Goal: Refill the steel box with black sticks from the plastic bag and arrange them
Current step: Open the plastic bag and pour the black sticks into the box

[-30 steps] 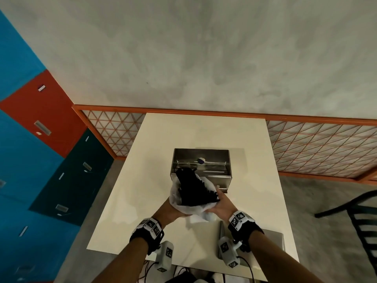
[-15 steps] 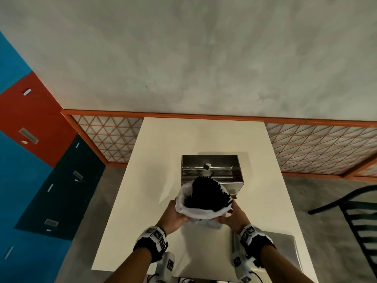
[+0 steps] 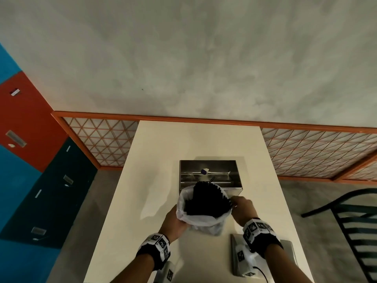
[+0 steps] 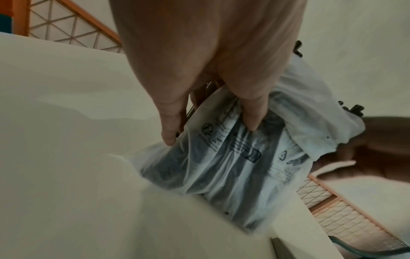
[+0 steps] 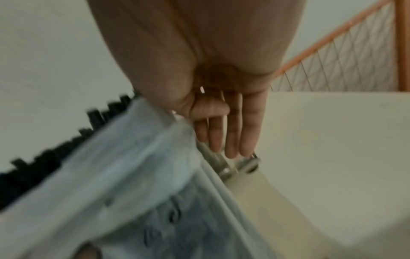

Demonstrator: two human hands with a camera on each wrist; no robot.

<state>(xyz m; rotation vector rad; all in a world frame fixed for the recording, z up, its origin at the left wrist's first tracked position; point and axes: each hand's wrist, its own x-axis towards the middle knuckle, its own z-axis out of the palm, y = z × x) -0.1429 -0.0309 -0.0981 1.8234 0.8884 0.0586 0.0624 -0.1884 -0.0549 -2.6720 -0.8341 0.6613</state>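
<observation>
An open steel box (image 3: 210,176) stands mid-table, and its hinged edge (image 5: 240,166) shows below my right fingers. Just in front of it is the white plastic bag (image 3: 201,220), mouth up, packed with black sticks (image 3: 206,203). My left hand (image 3: 175,220) grips the bag's left side, thumb and fingers (image 4: 252,119) pressed into the plastic (image 4: 224,168). At the bag's right rim my right hand (image 3: 241,204) has straight fingers (image 5: 233,136) and the thumb folded in, beside the rim (image 5: 124,154). Stick ends (image 5: 42,161) poke above the rim.
A single black stick (image 3: 211,179) and a small blue-and-white bit (image 3: 204,171) lie inside the box. A flat steel lid (image 3: 286,255) rests at the cream table's (image 3: 163,160) near right corner. A dark chair (image 3: 350,221) stands right of the table.
The bag now stands more upright in front of the box. My right hand has left the bag's lower side and risen to its right rim. My left hand keeps its grip.
</observation>
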